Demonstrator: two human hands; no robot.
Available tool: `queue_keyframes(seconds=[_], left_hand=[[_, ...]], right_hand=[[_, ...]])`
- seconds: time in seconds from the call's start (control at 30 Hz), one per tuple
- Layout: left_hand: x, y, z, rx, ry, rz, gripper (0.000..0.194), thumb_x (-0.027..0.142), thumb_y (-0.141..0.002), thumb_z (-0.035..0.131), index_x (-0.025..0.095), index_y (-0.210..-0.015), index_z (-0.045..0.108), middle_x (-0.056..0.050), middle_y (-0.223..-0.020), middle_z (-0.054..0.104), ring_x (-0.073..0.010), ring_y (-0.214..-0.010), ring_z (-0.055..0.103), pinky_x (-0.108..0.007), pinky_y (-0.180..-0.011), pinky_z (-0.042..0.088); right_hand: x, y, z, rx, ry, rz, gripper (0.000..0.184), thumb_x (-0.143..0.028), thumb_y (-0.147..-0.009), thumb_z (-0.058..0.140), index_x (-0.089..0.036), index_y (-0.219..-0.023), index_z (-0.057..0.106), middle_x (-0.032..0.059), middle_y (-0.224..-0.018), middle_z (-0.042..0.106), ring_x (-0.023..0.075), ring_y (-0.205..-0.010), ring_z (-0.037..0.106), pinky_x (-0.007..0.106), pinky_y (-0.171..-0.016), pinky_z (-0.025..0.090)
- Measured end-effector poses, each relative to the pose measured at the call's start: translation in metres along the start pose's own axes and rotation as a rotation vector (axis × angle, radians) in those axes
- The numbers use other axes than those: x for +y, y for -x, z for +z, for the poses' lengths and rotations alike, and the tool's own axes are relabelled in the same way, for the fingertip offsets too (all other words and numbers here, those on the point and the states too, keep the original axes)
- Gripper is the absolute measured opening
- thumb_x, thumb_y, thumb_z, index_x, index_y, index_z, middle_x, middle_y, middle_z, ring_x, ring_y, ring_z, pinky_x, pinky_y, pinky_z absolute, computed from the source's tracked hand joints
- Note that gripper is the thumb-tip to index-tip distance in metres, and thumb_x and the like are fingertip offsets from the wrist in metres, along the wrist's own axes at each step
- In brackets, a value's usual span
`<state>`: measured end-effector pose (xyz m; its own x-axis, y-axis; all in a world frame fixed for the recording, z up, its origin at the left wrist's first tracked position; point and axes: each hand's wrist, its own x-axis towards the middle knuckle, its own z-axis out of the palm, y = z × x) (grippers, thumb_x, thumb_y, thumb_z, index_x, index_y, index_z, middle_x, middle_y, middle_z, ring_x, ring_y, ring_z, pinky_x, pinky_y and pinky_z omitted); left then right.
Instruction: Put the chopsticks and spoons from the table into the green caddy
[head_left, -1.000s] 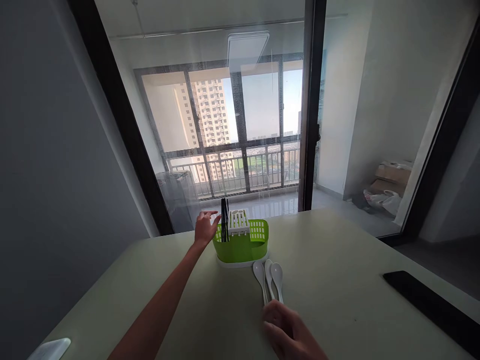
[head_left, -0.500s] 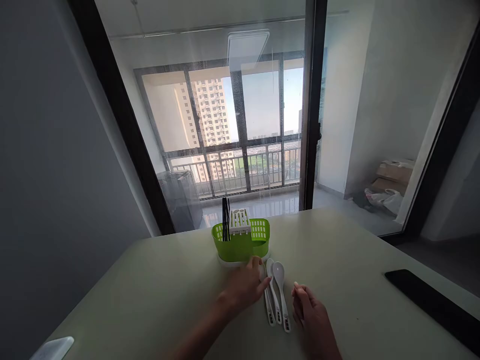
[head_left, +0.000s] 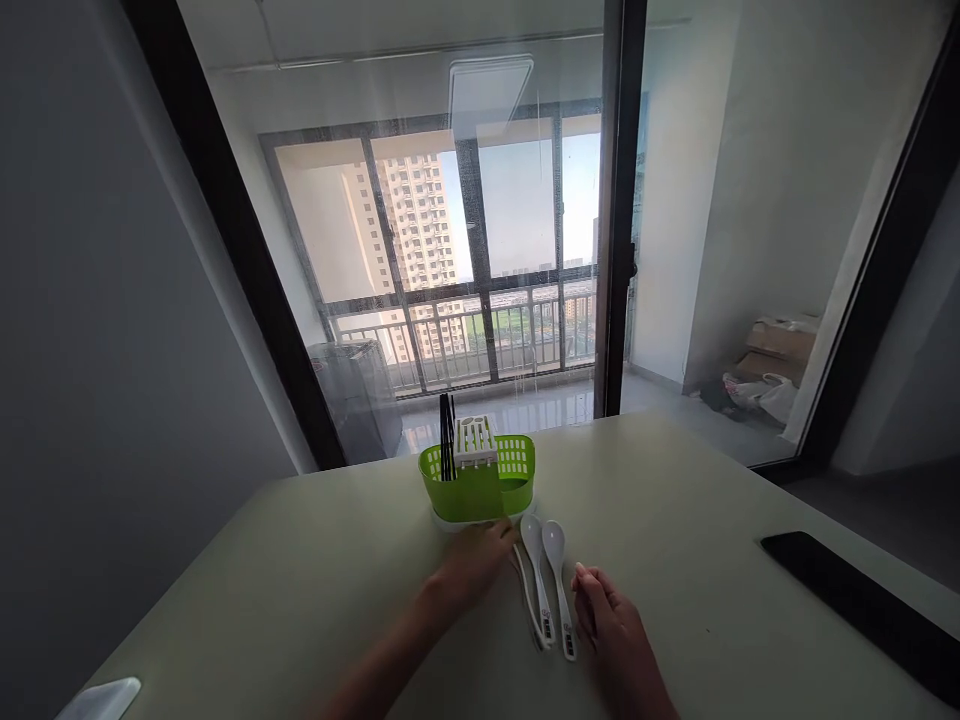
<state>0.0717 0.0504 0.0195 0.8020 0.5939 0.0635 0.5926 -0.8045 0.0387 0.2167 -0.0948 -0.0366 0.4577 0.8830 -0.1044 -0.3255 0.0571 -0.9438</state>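
A green cutlery caddy [head_left: 480,492] stands on the pale table [head_left: 315,600], with black chopsticks [head_left: 448,448] and a white insert [head_left: 476,440] in it. Three white spoons lie side by side just in front of it. My left hand [head_left: 476,562] covers the bowl of the leftmost spoon [head_left: 526,600], with its fingers curled down around it. The middle spoon [head_left: 534,545] and the right spoon [head_left: 555,548] lie free. My right hand [head_left: 611,630] rests on the table beside the spoon handles, fingers loosely apart and holding nothing.
A black phone [head_left: 862,610] lies near the table's right edge. A pale flat object [head_left: 97,698] sits at the near left corner. Behind the table is a glass sliding door [head_left: 615,200] to a balcony with boxes [head_left: 780,345].
My left hand left the caddy's left side, came down onto the leftmost spoon and curled its fingers on it. My right hand moved forward next to the spoon handles.
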Motion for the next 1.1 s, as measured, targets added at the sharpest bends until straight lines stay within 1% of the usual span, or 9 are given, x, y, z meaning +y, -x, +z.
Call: queue_keyframes(seconds=[0.2, 0.33, 0.43, 0.53, 0.6, 0.67, 0.77, 0.9, 1.1], left_hand=[[-0.042, 0.029, -0.026, -0.027, -0.011, 0.165, 0.024, 0.019, -0.097, 0.052, 0.027, -0.102, 0.074, -0.001, -0.103, 0.076, -0.0195, -0.094, 0.071, -0.026, -0.078, 0.050], [-0.078, 0.067, -0.047, 0.198, 0.083, 0.143, 0.027, 0.031, -0.103, 0.047, 0.030, -0.106, 0.074, 0.000, -0.101, 0.078, -0.0167, -0.092, 0.070, -0.024, -0.078, 0.051], [-0.101, 0.094, -0.066, 0.440, 0.219, -0.002, 0.030, 0.041, -0.102, 0.047, 0.028, -0.106, 0.074, -0.001, -0.098, 0.078, -0.0165, -0.085, 0.070, -0.025, -0.076, 0.054], [-0.112, 0.112, -0.091, 0.653, 0.360, -0.270, 0.033, 0.047, -0.100, 0.047, 0.026, -0.108, 0.071, 0.002, -0.078, 0.075, -0.0146, -0.065, 0.069, -0.025, -0.067, 0.054], [-0.114, 0.117, -0.108, 0.752, 0.369, -0.429, 0.034, 0.049, -0.099, 0.047, 0.026, -0.111, 0.069, 0.005, -0.066, 0.070, -0.0148, -0.061, 0.069, -0.025, -0.067, 0.053], [-0.112, 0.116, -0.121, 0.805, 0.308, -0.496, 0.036, 0.050, -0.098, 0.047, 0.027, -0.114, 0.068, 0.005, -0.066, 0.070, -0.0151, -0.064, 0.069, -0.025, -0.070, 0.052], [-0.110, 0.108, -0.132, 0.802, 0.199, -0.486, 0.038, 0.050, -0.099, 0.042, 0.026, -0.117, 0.066, 0.004, -0.070, 0.071, -0.0149, -0.066, 0.068, -0.025, -0.072, 0.050], [-0.105, 0.089, -0.134, 0.706, 0.092, -0.449, 0.036, 0.045, -0.101, 0.039, 0.022, -0.116, 0.062, 0.001, -0.073, 0.070, -0.0158, -0.065, 0.067, -0.024, -0.065, 0.049], [-0.094, 0.060, -0.130, 0.611, -0.066, -0.229, 0.030, 0.026, -0.101, 0.037, 0.022, -0.117, 0.061, -0.005, -0.094, 0.072, -0.0188, -0.080, 0.071, -0.028, -0.073, 0.053]], right_hand=[[0.005, -0.002, 0.000, -0.019, 0.009, 0.007, 0.046, -0.068, -0.084, 0.056, -0.025, -0.070, 0.050, -0.0074, -0.058, 0.035, 0.0124, -0.053, 0.029, 0.024, -0.047, 0.031], [0.013, -0.005, -0.001, -0.048, -0.026, 0.019, 0.045, -0.069, -0.085, 0.056, -0.026, -0.072, 0.051, -0.0086, -0.055, 0.035, 0.0120, -0.049, 0.029, 0.024, -0.046, 0.031], [0.014, -0.006, 0.000, -0.043, 0.017, 0.004, 0.047, -0.070, -0.085, 0.054, -0.026, -0.070, 0.050, -0.0086, -0.054, 0.035, 0.0121, -0.049, 0.029, 0.024, -0.046, 0.029], [0.011, -0.004, 0.000, -0.031, 0.062, -0.009, 0.048, -0.071, -0.085, 0.053, -0.026, -0.069, 0.048, -0.0082, -0.054, 0.036, 0.0125, -0.050, 0.030, 0.025, -0.047, 0.030], [0.011, -0.003, -0.001, -0.035, 0.043, 0.002, 0.048, -0.071, -0.085, 0.054, -0.025, -0.070, 0.048, -0.0087, -0.053, 0.036, 0.0121, -0.049, 0.029, 0.025, -0.047, 0.030], [0.012, -0.003, -0.002, -0.047, -0.001, 0.020, 0.047, -0.070, -0.085, 0.056, -0.025, -0.071, 0.048, -0.0093, -0.053, 0.035, 0.0116, -0.048, 0.028, 0.024, -0.047, 0.029], [0.016, -0.005, -0.003, -0.046, -0.030, 0.042, 0.046, -0.069, -0.082, 0.060, -0.025, -0.074, 0.050, -0.0089, -0.055, 0.038, 0.0115, -0.049, 0.030, 0.024, -0.047, 0.031], [0.018, -0.006, -0.004, -0.043, -0.038, 0.044, 0.045, -0.068, -0.083, 0.060, -0.025, -0.074, 0.050, -0.0089, -0.055, 0.037, 0.0116, -0.048, 0.030, 0.024, -0.046, 0.031], [0.013, -0.003, -0.003, -0.041, -0.027, 0.027, 0.048, -0.069, -0.083, 0.059, -0.025, -0.070, 0.049, -0.0090, -0.053, 0.035, 0.0111, -0.049, 0.029, 0.024, -0.045, 0.030]])
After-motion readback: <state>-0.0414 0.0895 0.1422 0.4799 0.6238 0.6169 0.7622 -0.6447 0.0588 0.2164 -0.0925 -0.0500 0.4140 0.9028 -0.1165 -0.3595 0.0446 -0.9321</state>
